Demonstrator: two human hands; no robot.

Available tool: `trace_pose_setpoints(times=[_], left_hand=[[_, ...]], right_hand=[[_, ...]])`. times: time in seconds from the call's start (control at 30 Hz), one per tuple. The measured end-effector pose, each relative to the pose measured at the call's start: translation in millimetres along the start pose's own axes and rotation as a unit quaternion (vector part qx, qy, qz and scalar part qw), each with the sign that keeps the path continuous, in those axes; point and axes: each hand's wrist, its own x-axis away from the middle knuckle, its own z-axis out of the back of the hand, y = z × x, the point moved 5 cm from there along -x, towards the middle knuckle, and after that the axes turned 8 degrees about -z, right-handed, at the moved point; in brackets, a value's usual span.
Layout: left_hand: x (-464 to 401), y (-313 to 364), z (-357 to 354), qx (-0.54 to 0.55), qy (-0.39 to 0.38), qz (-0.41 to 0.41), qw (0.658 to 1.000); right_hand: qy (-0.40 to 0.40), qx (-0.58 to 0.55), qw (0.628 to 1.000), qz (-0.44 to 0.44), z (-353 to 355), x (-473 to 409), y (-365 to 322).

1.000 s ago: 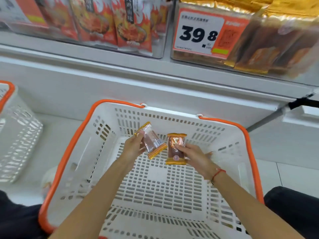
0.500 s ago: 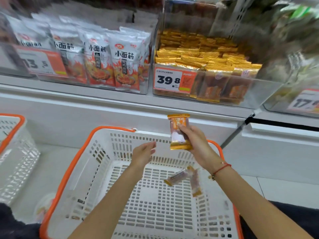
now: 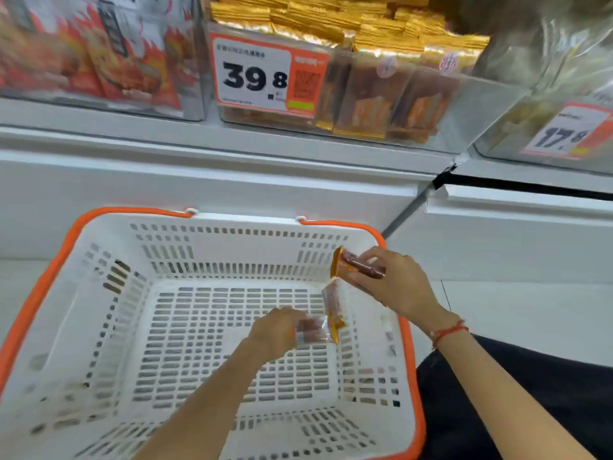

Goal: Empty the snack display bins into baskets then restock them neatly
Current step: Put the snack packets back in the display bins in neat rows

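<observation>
Gold-edged packet (image 3: 356,267): the right hand (image 3: 394,287) is pinching it between curled fingers and thumb, over the basket's far right corner.
Second packet (image 3: 333,305): is hanging just below that grip, blurred; whether it is touching the hand cannot be told.
Left hand (image 3: 277,333): is reaching low inside the basket, fingers curling on a third clear packet (image 3: 311,330).
Basket (image 3: 232,224): white slotted plastic with an orange rim, is sitting under both hands.
Display bin (image 3: 471,104): above the grip, is holding matching gold packets.
Price tag (image 3: 255,76): is reading "39.8".
Neighbouring tag (image 3: 567,132): to the upper right, is reading "17.8".
Red flame packets (image 3: 109,54): are standing upper left, print blurred.
</observation>
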Motion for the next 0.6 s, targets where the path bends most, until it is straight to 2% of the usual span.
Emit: trace_pose_setpoints(times=[0.07, 0.17, 0.23, 0.3, 0.33, 0.37, 0.4, 0.43, 0.47, 0.5, 0.6], left_hand=[[-18, 9, -21, -0.065, -0.031, -0.029, 0.997], [-33, 14, -39, -0.181, -0.039, -0.028, 0.982], [-43, 17, -40, -0.233, 0.019, -0.05, 0.971], [-46, 15, -30, -0.216, 0.107, -0.057, 0.969], [-43, 11, -23, -0.149, 0.134, -0.033, 0.979], [-36, 6, -13, -0.01, 0.166, -0.006, 0.986], [-29, 0, -2, 0.18, 0.163, 0.035, 0.969], [-23, -9, 2, 0.373, 0.153, 0.073, 0.912], [-15, -15, 9, 0.525, 0.152, 0.113, 0.83], [-4, -20, 20, 0.591, 0.153, 0.136, 0.781], [27, -17, 46, 0.661, 0.11, 0.13, 0.731]], right_hand=[[-0.011, -0.028, 0.999, -0.013, -4, -4, 4], [-0.04, -0.095, 0.994, -0.024, -18, -10, 7], [-0.065, -0.17, 0.982, -0.038, -24, -13, 7], [-0.108, -0.259, 0.957, -0.078, -28, -16, 7], [-0.128, -0.302, 0.939, -0.101, -30, -18, 6], [-0.141, -0.331, 0.925, -0.12, -32, -19, 4], [-0.148, -0.349, 0.916, -0.133, -34, -20, 3], [-0.15, -0.358, 0.911, -0.139, -38, -21, 2], [-0.149, -0.366, 0.908, -0.138, -40, -22, 1], [-0.146, -0.378, 0.905, -0.132, -43, -22, -1], [-0.169, -0.422, 0.886, -0.09, -44, -18, -15]])
